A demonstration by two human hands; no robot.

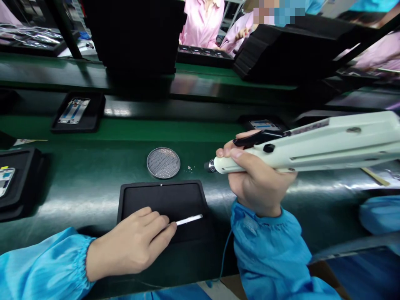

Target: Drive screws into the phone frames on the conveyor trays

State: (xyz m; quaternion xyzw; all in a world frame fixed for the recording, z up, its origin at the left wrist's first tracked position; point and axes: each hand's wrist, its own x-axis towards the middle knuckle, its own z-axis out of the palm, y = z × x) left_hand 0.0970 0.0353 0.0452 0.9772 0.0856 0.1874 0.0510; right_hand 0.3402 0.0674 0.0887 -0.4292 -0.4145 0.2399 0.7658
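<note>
My left hand (137, 239) is closed, pinching a slim white bar-like piece (189, 219) over a black foam tray (162, 191). The bar's near end disappears under my fingers, so its exact kind is unclear. In my right hand (256, 177) is a pale green electric screwdriver (312, 143) with a black lever, my fingers wrapped round its front part. Its dark tip (210, 166) points left, above the bench and apart from the tray. Left of that tip, a round dimpled screw plate (163, 163) lies behind the tray, with several tiny loose screws (189, 168) beside it.
Another black tray (78, 112) carries a phone frame at the back left; a similar one (265, 124) sits behind the screwdriver. Stacked trays (18, 179) stand at the left edge. Tall black stacks (134, 37) rise on the shelf, with people in pink beyond. A blue sleeve (379, 214) shows at right.
</note>
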